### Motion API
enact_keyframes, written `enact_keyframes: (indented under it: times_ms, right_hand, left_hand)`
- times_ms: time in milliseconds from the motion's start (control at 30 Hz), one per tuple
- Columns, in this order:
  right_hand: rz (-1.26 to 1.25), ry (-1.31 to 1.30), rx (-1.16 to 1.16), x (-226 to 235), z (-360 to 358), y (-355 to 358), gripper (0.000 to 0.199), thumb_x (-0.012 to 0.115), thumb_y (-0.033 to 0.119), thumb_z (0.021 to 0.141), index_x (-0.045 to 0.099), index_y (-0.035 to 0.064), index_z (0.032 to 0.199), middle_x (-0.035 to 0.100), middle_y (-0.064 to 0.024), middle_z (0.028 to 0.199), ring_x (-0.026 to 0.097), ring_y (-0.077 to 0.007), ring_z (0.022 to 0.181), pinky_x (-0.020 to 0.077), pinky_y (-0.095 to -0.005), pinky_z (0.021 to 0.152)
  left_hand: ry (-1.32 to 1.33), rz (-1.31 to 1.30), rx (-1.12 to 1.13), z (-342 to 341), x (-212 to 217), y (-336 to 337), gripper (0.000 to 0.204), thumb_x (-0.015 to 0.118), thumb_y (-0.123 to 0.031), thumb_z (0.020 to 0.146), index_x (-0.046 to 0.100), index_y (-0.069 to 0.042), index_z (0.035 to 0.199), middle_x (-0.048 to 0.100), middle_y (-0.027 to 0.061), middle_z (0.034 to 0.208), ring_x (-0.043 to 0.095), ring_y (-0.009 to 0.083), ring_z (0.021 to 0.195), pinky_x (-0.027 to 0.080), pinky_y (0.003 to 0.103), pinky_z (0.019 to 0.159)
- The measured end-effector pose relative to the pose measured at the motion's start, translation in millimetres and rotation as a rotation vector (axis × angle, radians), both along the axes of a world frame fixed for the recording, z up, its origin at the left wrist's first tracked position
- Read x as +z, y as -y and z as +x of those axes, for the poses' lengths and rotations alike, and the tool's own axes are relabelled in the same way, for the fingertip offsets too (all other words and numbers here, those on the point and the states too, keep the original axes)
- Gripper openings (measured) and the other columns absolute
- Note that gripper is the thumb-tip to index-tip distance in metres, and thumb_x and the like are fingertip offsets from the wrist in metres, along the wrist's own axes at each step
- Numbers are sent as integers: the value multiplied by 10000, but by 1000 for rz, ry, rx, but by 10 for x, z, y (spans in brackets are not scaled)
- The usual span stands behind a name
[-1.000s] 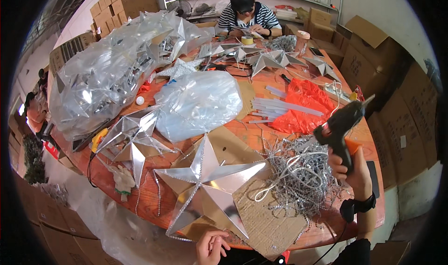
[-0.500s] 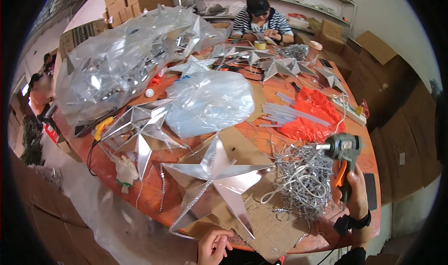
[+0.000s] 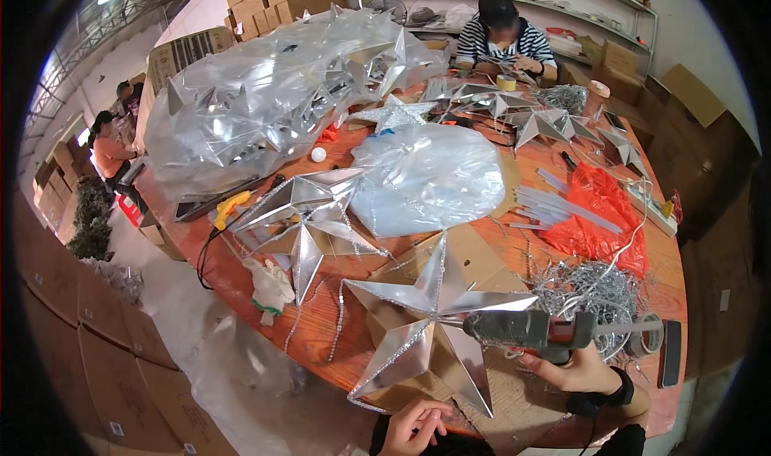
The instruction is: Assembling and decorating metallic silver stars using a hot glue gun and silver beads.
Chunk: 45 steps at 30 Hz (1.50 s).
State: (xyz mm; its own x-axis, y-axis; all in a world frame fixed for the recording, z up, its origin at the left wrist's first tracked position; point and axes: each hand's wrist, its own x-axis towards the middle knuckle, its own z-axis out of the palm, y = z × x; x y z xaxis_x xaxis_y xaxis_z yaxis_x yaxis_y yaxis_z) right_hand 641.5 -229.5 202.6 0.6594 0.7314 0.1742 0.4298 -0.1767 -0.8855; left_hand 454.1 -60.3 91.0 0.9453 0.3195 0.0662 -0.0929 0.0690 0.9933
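Note:
My right hand [image 3: 580,369] grips a dark green hot glue gun [image 3: 514,327], held nearly level over the right side of a large silver star [image 3: 443,299]. The gun's tip points left, close to the star's centre; whether it touches I cannot tell. A translucent glue stick [image 3: 628,327] pokes out of the gun's back end. Shiny silver bead trim [image 3: 399,350] runs along the star's ridges on the left. Under the star lies a piece of brown cardboard [image 3: 518,404]. At the table's near edge my left hand [image 3: 416,429] rests with loosely bent fingers, holding nothing visible.
Another silver star [image 3: 303,213] and a white glove [image 3: 271,286] lie left. Beyond are a plastic bag [image 3: 434,179], wrapped stars [image 3: 241,119], glue sticks [image 3: 554,207] and a red bag [image 3: 602,215]. Tangled silver trim [image 3: 590,287] and a phone [image 3: 669,356] lie right. A person [image 3: 506,42] sits opposite.
My right hand has brought the glue gun down and left, from above the tangled trim to the star, turning its tip toward the star's centre. The whole view has shifted; my left hand stays by the edge.

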Motion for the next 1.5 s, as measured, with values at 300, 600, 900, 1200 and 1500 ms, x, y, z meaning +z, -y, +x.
enact_keyframes:
  times_ms: [300,600,900,1200,1500]
  right_hand:
    - [8,80,-68,-105,41,-87,275,758,151,754,624,-40,899,624,-128,747,606,-181,668,469,-290,592]
    - [-34,157,-106,-244,54,-87,259,742,132,757,640,-39,922,646,-121,784,616,-181,672,481,-301,603]
    - [-94,208,-49,-263,97,-60,240,702,62,787,601,-34,983,669,-77,787,646,-122,710,510,-266,623]
    - [0,200,-150,-183,49,-154,266,747,153,736,639,-23,905,629,-132,758,617,-231,658,472,-321,591]
    - [-77,199,-98,-139,59,-51,291,757,145,741,618,-41,917,614,-119,737,598,-201,623,462,-306,558]
  left_hand:
    - [10,-24,-9,-13,-27,-22,184,436,-98,979,567,32,978,602,90,841,574,103,573,433,216,468]
    - [-50,-57,8,-18,-63,-4,175,445,-85,973,568,39,992,608,96,835,576,99,571,432,208,465]
    - [-80,-67,13,-38,-114,-4,166,448,-72,968,567,41,994,613,91,809,572,91,561,432,204,457]
    - [-63,-58,27,-40,-110,13,165,452,-73,967,570,39,994,618,84,799,570,84,554,429,203,453]
    - [-42,6,47,-16,-99,20,173,450,-98,972,563,31,994,612,84,757,566,88,529,418,199,436]
